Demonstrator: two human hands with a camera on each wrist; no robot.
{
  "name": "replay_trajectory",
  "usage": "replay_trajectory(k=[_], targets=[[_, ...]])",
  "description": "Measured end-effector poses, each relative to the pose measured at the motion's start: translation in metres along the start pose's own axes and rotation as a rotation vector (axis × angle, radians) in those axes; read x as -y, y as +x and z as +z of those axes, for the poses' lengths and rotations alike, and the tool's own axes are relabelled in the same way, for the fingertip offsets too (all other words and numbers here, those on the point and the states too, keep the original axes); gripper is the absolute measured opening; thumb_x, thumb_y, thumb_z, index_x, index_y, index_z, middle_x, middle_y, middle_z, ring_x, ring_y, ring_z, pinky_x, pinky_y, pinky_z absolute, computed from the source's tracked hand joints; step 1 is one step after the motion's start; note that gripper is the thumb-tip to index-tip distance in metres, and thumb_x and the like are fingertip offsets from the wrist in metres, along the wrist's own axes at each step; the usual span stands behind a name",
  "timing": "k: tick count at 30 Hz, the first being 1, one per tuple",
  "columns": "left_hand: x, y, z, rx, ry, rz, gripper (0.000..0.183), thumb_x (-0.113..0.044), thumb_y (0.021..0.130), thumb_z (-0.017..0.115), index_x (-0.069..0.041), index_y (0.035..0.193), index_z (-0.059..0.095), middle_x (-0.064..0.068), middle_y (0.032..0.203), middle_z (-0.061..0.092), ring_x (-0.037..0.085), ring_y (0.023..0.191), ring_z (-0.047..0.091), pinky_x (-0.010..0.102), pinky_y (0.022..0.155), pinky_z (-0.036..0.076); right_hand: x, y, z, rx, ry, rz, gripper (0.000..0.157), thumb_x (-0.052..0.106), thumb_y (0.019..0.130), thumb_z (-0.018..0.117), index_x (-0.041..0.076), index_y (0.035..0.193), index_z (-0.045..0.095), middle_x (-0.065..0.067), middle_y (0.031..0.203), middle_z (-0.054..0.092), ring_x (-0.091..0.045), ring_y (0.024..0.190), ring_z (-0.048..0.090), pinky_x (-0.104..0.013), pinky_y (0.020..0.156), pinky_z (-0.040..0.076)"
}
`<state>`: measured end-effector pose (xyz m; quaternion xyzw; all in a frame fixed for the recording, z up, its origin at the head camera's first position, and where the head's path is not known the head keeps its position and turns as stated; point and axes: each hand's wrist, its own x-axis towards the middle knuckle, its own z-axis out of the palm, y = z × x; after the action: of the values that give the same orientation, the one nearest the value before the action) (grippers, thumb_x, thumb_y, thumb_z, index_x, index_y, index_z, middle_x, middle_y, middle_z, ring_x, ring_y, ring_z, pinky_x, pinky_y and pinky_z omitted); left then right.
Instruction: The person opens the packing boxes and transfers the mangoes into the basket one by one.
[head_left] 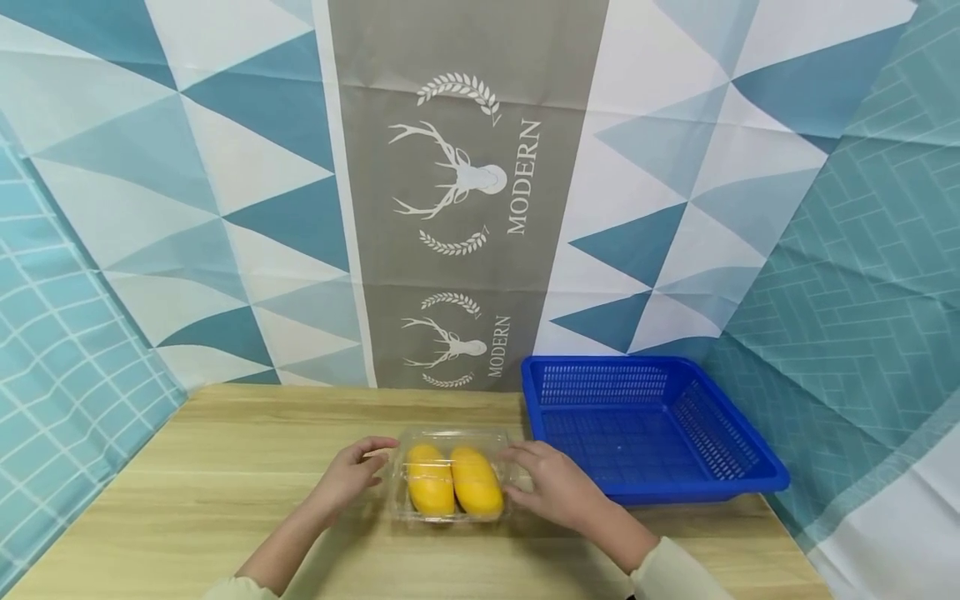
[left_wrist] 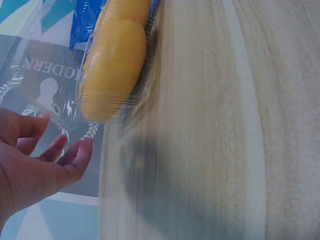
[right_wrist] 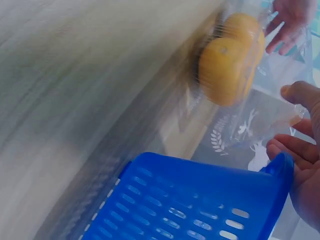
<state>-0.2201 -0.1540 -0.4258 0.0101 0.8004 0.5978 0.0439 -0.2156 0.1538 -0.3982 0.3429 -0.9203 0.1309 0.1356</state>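
Observation:
A clear plastic clamshell box (head_left: 450,518) sits on the table with two yellow mangoes (head_left: 431,483) side by side inside. Its see-through plastic rises above the fruit in both wrist views. My left hand (head_left: 352,475) is beside the box's left edge, fingers loosely bent and apart, holding nothing; the left wrist view shows the fingertips (left_wrist: 85,146) just short of the plastic. At the right edge is my right hand (head_left: 551,483), thumb and fingers spread around a corner of the clear plastic. A gap shows between thumb and fingers in the right wrist view.
A blue plastic basket (head_left: 652,487) with slotted walls stands to the right, close behind my right hand. The pale wooden table (head_left: 247,467) ends at a patterned cloth backdrop (head_left: 465,275) with deer prints. More tiled-pattern cloth hangs at both sides.

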Motion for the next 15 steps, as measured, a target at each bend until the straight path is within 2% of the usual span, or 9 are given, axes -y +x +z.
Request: replay_trajectory(k=[3,5,9,11,15], targets=[[0.001,0.002,-0.001,-0.011,0.017,0.027,0.031,-0.004,0.094,0.049,-0.001,0.124,0.055,0.023,0.136,0.047,0.038,0.121,0.050,0.045,0.092,0.052,-0.001,0.005,-0.001,0.025,0.053,0.060,0.038,0.020,0.081,0.071,0.010,0.117,0.064,-0.008,0.115,0.066,-0.024,0.105,0.062,-0.038,0.086,0.055],[0.001,0.004,0.000,-0.038,0.023,0.048,0.030,-0.005,0.093,0.052,-0.001,0.122,0.057,0.022,0.134,0.050,0.036,0.119,0.052,0.042,0.092,0.052,-0.002,0.009,-0.001,0.012,0.105,0.088,0.033,0.015,0.082,0.068,0.009,0.115,0.065,-0.008,0.113,0.067,-0.023,0.099,0.064,-0.036,0.081,0.056],[0.000,0.010,0.001,-0.131,0.045,0.068,0.028,-0.014,0.092,0.057,-0.002,0.117,0.061,0.017,0.124,0.060,0.027,0.112,0.057,0.032,0.091,0.052,-0.002,0.015,0.000,-0.067,0.223,0.145,0.030,0.009,0.086,0.063,0.007,0.116,0.065,-0.008,0.109,0.067,-0.020,0.091,0.065,-0.032,0.075,0.057],[-0.001,0.013,0.001,-0.170,0.050,0.062,0.030,-0.021,0.092,0.059,-0.003,0.116,0.062,0.014,0.119,0.062,0.023,0.108,0.058,0.029,0.091,0.051,-0.002,0.017,0.002,-0.121,0.290,0.182,0.029,0.008,0.087,0.061,0.005,0.116,0.064,-0.009,0.107,0.068,-0.020,0.091,0.065,-0.032,0.076,0.058],[-0.003,0.018,0.002,-0.211,0.039,0.050,0.036,-0.030,0.091,0.060,-0.004,0.116,0.062,0.011,0.117,0.063,0.018,0.105,0.057,0.024,0.088,0.048,-0.002,0.024,0.005,-0.237,0.408,0.259,0.025,0.005,0.087,0.061,0.001,0.112,0.066,-0.012,0.099,0.070,-0.020,0.087,0.067,-0.026,0.073,0.058]])
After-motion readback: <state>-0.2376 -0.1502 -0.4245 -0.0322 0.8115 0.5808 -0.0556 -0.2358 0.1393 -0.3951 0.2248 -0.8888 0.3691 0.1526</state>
